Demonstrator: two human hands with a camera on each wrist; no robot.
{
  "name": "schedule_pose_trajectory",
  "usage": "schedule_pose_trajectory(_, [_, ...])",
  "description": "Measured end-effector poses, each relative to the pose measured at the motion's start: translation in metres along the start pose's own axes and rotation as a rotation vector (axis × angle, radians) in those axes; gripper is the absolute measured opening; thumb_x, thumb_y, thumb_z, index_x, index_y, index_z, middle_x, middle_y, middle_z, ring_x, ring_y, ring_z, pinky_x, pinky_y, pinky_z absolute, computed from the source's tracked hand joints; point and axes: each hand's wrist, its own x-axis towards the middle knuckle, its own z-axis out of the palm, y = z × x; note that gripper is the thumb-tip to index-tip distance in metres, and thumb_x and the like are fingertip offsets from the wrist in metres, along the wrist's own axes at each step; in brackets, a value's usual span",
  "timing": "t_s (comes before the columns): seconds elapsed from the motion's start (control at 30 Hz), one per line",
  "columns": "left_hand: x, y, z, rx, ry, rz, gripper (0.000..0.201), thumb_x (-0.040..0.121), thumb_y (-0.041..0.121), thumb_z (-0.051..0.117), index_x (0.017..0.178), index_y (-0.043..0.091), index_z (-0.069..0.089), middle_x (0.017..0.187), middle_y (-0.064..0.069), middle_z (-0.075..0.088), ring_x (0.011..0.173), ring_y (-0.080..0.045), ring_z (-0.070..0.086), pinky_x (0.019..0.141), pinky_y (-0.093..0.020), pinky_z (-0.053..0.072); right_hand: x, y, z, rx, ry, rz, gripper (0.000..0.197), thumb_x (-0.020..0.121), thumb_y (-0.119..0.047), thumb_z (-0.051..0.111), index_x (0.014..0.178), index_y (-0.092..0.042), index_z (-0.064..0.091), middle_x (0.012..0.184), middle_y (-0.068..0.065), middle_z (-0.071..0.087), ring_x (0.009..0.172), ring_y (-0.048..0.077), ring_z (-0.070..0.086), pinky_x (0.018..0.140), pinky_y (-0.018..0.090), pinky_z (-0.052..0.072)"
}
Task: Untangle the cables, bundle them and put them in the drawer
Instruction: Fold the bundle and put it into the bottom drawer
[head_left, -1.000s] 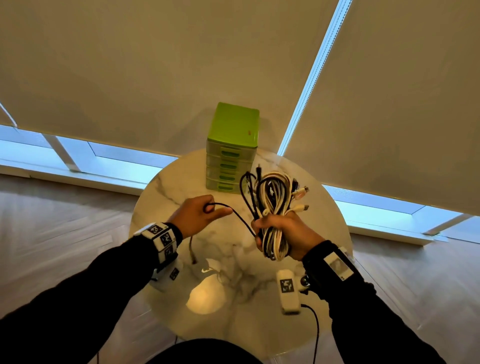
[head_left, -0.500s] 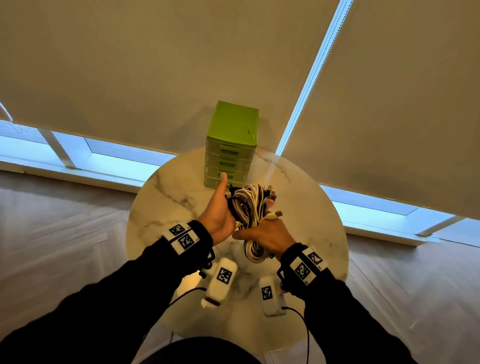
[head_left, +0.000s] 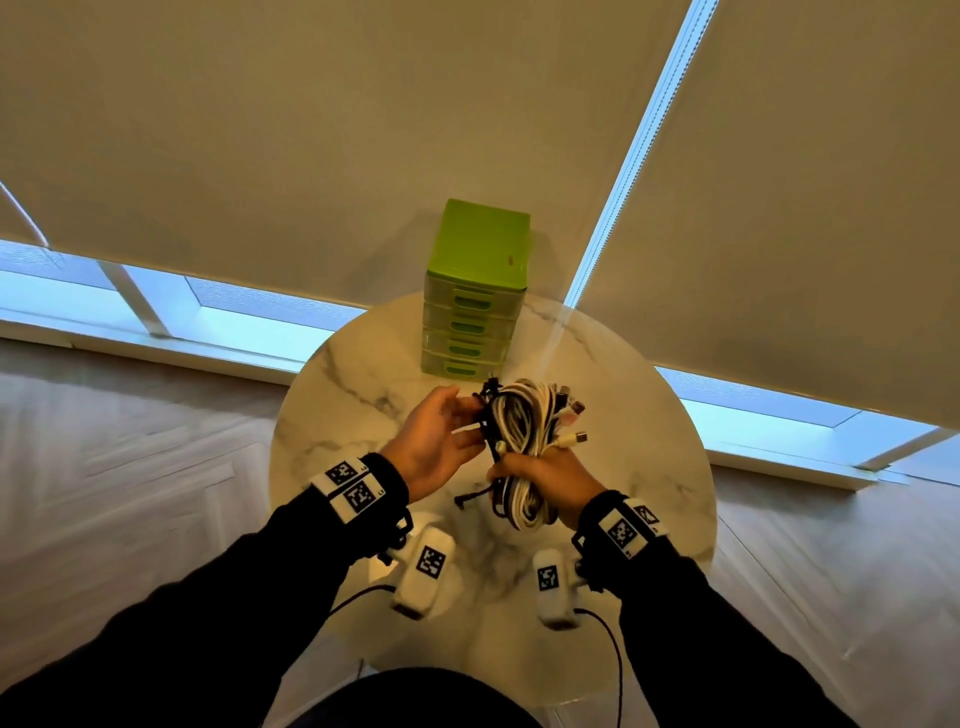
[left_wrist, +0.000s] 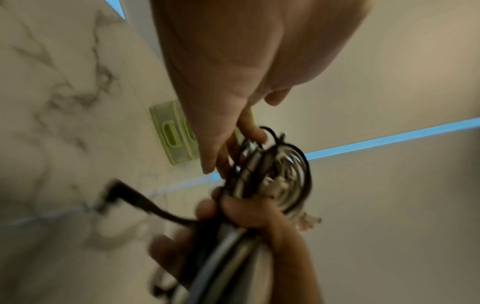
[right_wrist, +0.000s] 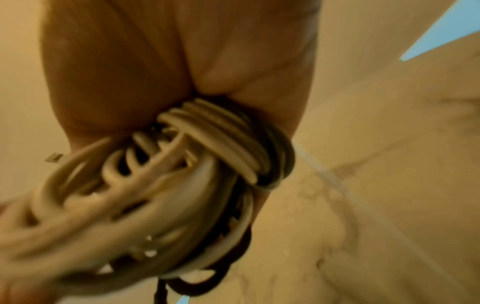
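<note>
A bundle of white and black cables is held above the round marble table. My right hand grips its lower half in a fist; the right wrist view shows the coils wrapped under the palm. My left hand lies against the bundle's left side, and its nearly straight fingers touch the black loops. A black angled plug dangles below the hands, blurred in the left wrist view. The green drawer unit stands just behind, all drawers closed.
The drawer unit sits at the table's far edge, close to a window sill and drawn blinds. Bare marble lies left and right of the hands. Beyond the table's rim is wooden floor.
My left hand carried the loose black cable rightward to the bundle and now lies against it. Both hands came together and nearer the drawer unit; the black plug now dangles below.
</note>
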Motion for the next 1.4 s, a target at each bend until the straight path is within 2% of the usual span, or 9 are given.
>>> schedule_pose_trajectory(0.2, [0.012,-0.009,-0.036,0.250,0.017,0.021,0.023,0.106,0.023,0.045,0.107,0.013,0.066,0.117,-0.007,0.075,0.113,-0.022,0.070,0.101,-0.040,0.049,0.008,0.008,0.005,0.284,-0.090,0.143,0.011,0.085,-0.001,0.064,0.078,-0.001,0.072,0.081,0.014,0.075,0.074,0.024,0.072,0.063,0.027,0.056])
schedule_pose_trajectory(0.4, [0.060,-0.014,-0.056,0.235,0.102,-0.004,0.031,0.108,0.027,0.043,0.131,0.012,0.056,0.128,-0.005,0.069,0.117,-0.018,0.067,0.103,-0.035,0.049,0.049,0.009,0.003,0.470,-0.037,0.207,0.011,0.085,-0.002,0.062,0.083,0.004,0.071,0.094,0.025,0.073,0.088,0.035,0.068,0.089,0.045,0.056])
schedule_pose_trajectory(0.6, [0.148,-0.017,-0.066,0.091,0.234,-0.013,0.029,0.107,0.024,0.046,0.131,0.010,0.054,0.127,-0.009,0.066,0.114,-0.020,0.065,0.102,-0.036,0.050,0.090,0.019,-0.004,0.256,-0.068,0.199,0.014,0.078,-0.014,0.070,0.072,-0.003,0.076,0.063,0.008,0.072,0.057,0.023,0.062,0.059,0.036,0.046])
schedule_pose_trajectory(0.67, [0.177,-0.019,-0.066,0.094,0.264,-0.034,0.025,0.106,0.022,0.046,0.125,0.009,0.057,0.118,-0.008,0.068,0.100,-0.018,0.067,0.090,-0.031,0.054,0.098,0.026,-0.005,0.178,-0.067,0.221,0.020,0.082,-0.011,0.070,0.064,-0.004,0.071,0.041,-0.004,0.053,0.034,0.012,0.042,0.044,0.024,0.032])
schedule_pose_trajectory(0.83, [0.227,-0.019,-0.063,0.135,0.329,-0.095,0.023,0.105,0.022,0.045,0.092,0.014,0.061,0.083,-0.003,0.064,0.075,-0.015,0.057,0.065,-0.026,0.043,0.103,0.049,-0.004,0.215,0.002,0.230,0.044,0.084,-0.010,0.074,0.050,-0.007,0.047,0.037,-0.008,0.039,0.035,0.010,0.035,0.037,0.021,0.025])
schedule_pose_trajectory(0.97, [0.244,-0.016,-0.067,-0.095,0.331,-0.100,0.024,0.104,0.027,0.048,0.110,0.011,0.064,0.098,-0.007,0.071,0.084,-0.018,0.063,0.068,-0.028,0.048,0.099,0.067,-0.004,0.260,-0.015,0.208,0.017,0.082,-0.003,0.076,0.088,0.001,0.060,0.044,-0.016,0.057,0.039,-0.003,0.052,0.040,0.007,0.036])
schedule_pose_trajectory(1.03, [0.243,-0.014,-0.066,-0.184,0.328,-0.109,0.022,0.104,0.030,0.048,0.105,0.012,0.062,0.096,-0.007,0.070,0.085,-0.019,0.065,0.069,-0.029,0.048,0.097,0.075,-0.003,0.251,-0.025,0.227,0.045,0.073,-0.015,0.081,0.102,0.011,0.059,0.052,-0.011,0.061,0.045,0.001,0.054,0.045,0.013,0.040])
schedule_pose_trajectory(1.17, [0.221,-0.025,-0.065,-0.215,0.348,-0.133,0.023,0.103,0.032,0.050,0.096,0.013,0.061,0.086,-0.005,0.067,0.079,-0.017,0.065,0.068,-0.028,0.049,0.082,0.075,-0.001,0.192,-0.020,0.305,0.053,0.057,-0.037,0.077,0.073,0.011,0.062,0.064,0.014,0.053,0.061,0.024,0.045,0.058,0.037,0.036])
schedule_pose_trajectory(1.4, [0.139,-0.076,-0.073,-0.203,0.367,-0.142,0.026,0.103,0.028,0.050,0.108,0.009,0.067,0.096,-0.006,0.071,0.087,-0.016,0.066,0.081,-0.029,0.050,0.049,0.058,-0.001,0.157,-0.040,0.277,0.036,0.074,-0.020,0.077,0.045,-0.020,0.056,0.049,-0.003,0.052,0.046,0.011,0.044,0.052,0.028,0.036])
